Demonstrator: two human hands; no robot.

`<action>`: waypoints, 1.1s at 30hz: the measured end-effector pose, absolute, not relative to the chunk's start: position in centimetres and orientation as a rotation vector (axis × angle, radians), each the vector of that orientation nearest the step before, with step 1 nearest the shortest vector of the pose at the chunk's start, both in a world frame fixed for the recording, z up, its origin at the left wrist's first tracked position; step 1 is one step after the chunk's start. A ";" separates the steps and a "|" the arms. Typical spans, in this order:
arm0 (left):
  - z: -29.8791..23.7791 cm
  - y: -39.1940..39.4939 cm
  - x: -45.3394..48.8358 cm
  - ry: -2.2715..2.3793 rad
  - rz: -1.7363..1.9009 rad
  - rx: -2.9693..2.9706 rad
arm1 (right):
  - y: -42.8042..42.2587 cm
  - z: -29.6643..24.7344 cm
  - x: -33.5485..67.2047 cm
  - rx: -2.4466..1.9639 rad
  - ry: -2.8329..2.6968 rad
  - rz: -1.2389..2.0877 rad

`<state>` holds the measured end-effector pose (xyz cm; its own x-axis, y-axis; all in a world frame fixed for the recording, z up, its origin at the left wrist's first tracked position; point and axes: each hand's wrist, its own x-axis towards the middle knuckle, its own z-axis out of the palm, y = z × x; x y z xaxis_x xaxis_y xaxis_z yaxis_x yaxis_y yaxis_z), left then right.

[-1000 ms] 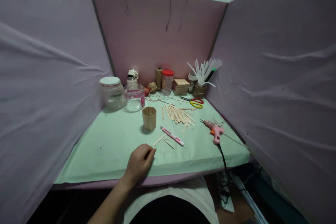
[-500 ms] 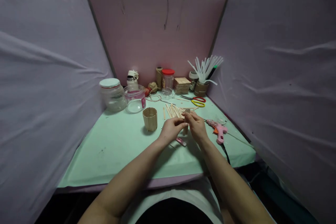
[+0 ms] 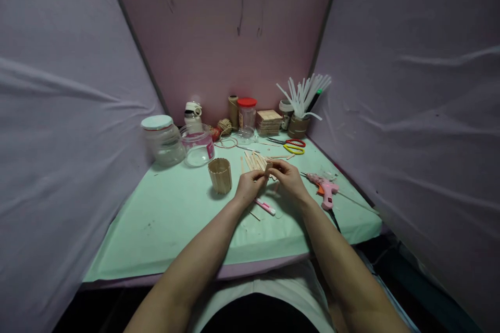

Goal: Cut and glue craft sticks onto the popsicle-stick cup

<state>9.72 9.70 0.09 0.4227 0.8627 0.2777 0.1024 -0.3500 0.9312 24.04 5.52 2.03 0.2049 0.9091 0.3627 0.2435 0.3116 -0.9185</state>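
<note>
My left hand [image 3: 250, 187] and my right hand [image 3: 288, 179] meet over the middle of the table. Between their fingertips is a small flat wooden piece [image 3: 269, 167], partly covered; both hands are closed on it. Just behind lies a loose pile of wooden craft sticks [image 3: 253, 161]. A pink and white cutter or pen [image 3: 265, 206] rests on the cloth below my hands, with a thin stick [image 3: 254, 216] near it. To the left of my left hand stands a small round cup made of craft sticks [image 3: 220, 177].
On the right lies a pink glue gun [image 3: 327, 190] with its cord. Behind are scissors [image 3: 295, 145], a holder of white glue sticks [image 3: 299, 126], stacked wooden squares [image 3: 269, 123] and a red-lidded jar [image 3: 247, 117]. Clear jars [image 3: 162, 143] stand back left. Cloth walls [image 3: 422, 114] flank the table.
Both hands have shifted slightly left, and the wooden piece has turned from upright to tilted, with less of it showing. More of the pink and white tool is uncovered. The view has shifted a little.
</note>
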 end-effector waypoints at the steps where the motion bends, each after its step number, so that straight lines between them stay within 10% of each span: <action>1: -0.1 9.7 9.7 0.841 1.018 1.753 | 5.5 2.2 24.2 -1.216 -1.338 0.663; 19: 0.0 9.9 9.6 0.965 1.147 1.673 | 3.8 2.0 23.5 -2.334 -1.552 0.317; 33: 0.0 10.3 10.0 0.912 1.063 1.664 | 4.3 0.4 25.2 -1.600 -1.681 0.413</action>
<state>9.96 10.25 -0.04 0.3498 0.9052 0.2414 0.1005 -0.2925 0.9510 25.24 4.33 0.36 0.0789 0.9504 0.3010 0.7028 0.1611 -0.6929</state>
